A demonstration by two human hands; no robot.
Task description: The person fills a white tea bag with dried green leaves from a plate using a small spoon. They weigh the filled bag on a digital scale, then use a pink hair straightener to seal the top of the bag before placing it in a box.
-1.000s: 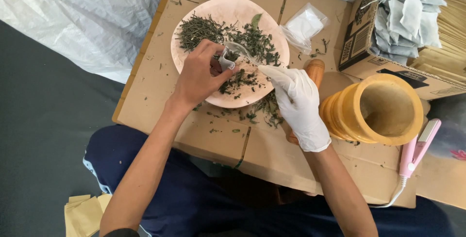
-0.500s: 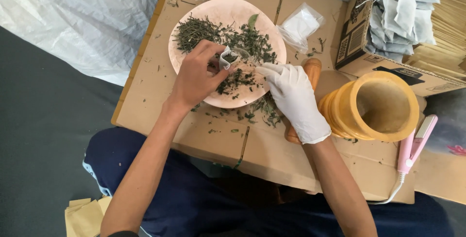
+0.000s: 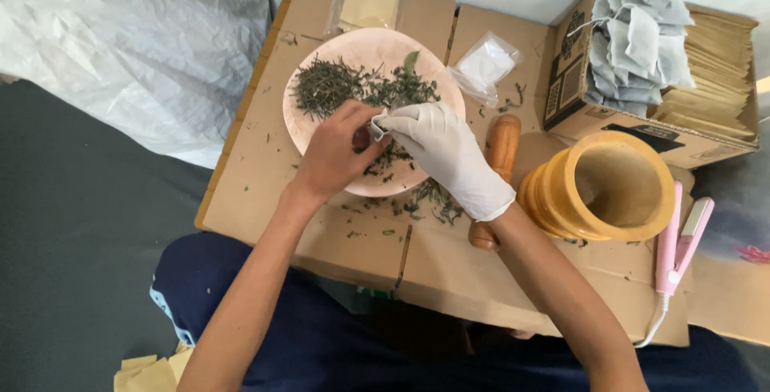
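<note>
A pink round plate [image 3: 321,131] with a heap of dried green herbs [image 3: 330,85] lies on a flattened cardboard surface [image 3: 265,199]. Over the plate my bare left hand [image 3: 333,155] pinches a small white tea bag [image 3: 378,125]. My right hand [image 3: 445,155], in a white glove, meets it at the bag's mouth, fingertips together on the bag and on some herbs. Most of the bag is hidden between the two hands.
A wooden pestle [image 3: 499,159] lies beside a wooden mortar [image 3: 609,187]. A pink heat sealer [image 3: 678,239] sits at the right. A cardboard box [image 3: 609,127] holds grey tea bags [image 3: 634,39] and tan envelopes. A clear packet [image 3: 485,67] lies behind the plate.
My gloved right hand has moved left from the plate's edge to meet my left hand at the tea bag. The view has shifted slightly.
</note>
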